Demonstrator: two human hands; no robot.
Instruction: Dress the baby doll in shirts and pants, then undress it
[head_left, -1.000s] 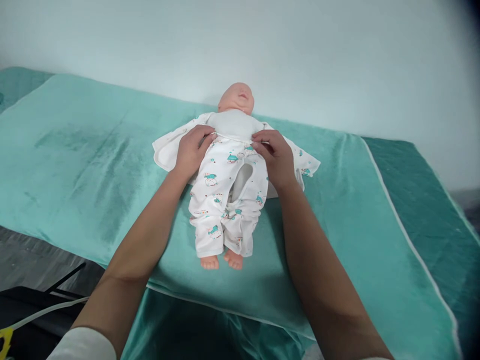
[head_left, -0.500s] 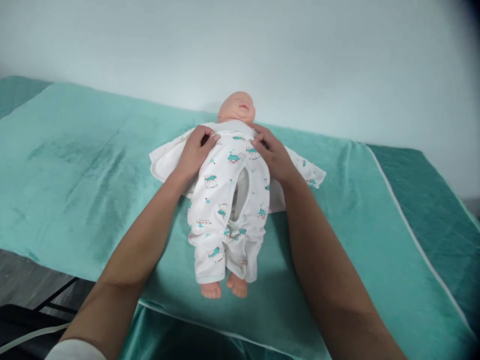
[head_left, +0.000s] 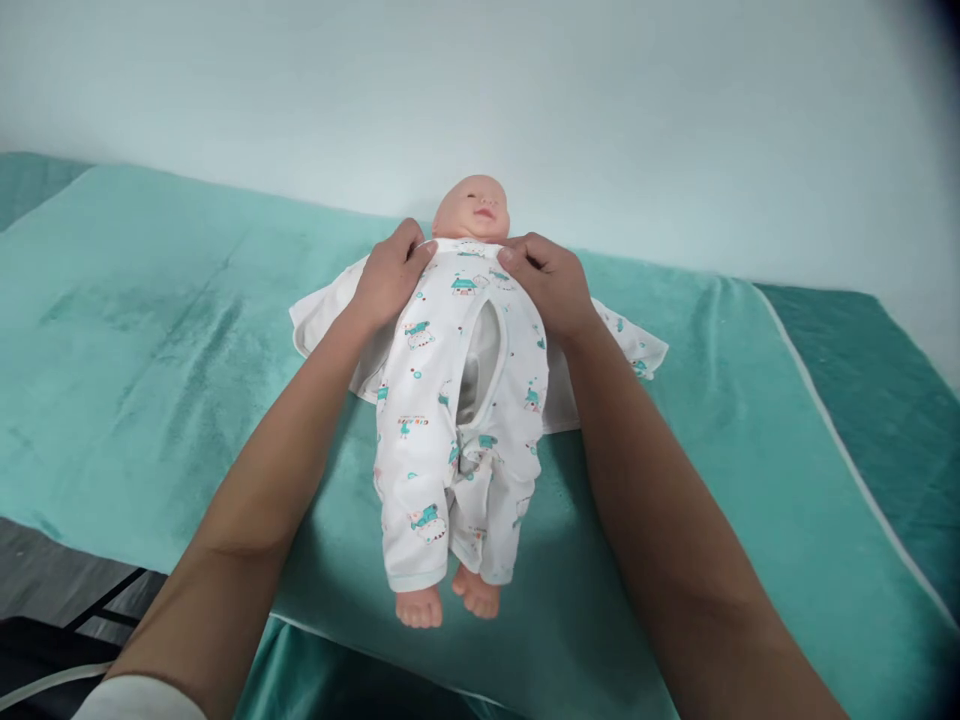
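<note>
A baby doll [head_left: 474,208] lies on its back with its head at the far side and its bare feet toward me. White printed baby pants [head_left: 420,440] cover its legs and reach up over the chest, with an open slit at the crotch. Pinching the waistband at its left corner is my left hand [head_left: 391,275], fingers closed on the cloth. My right hand [head_left: 551,285] grips the opposite corner of the waistband, near the doll's neck. A white printed baby shirt [head_left: 628,338] shows under the doll, its sleeves spread out to both sides.
The doll rests on a green velvety cloth [head_left: 150,350] laid over a table against a pale wall [head_left: 480,90]. At the lower left are a black object [head_left: 37,660], a pale cable [head_left: 56,682] and grey floor [head_left: 45,565].
Both hands have pulled the waistband further up toward the doll's neck, and the pants now lie smoother along the legs. The doll's feet appear slightly lower in the view.
</note>
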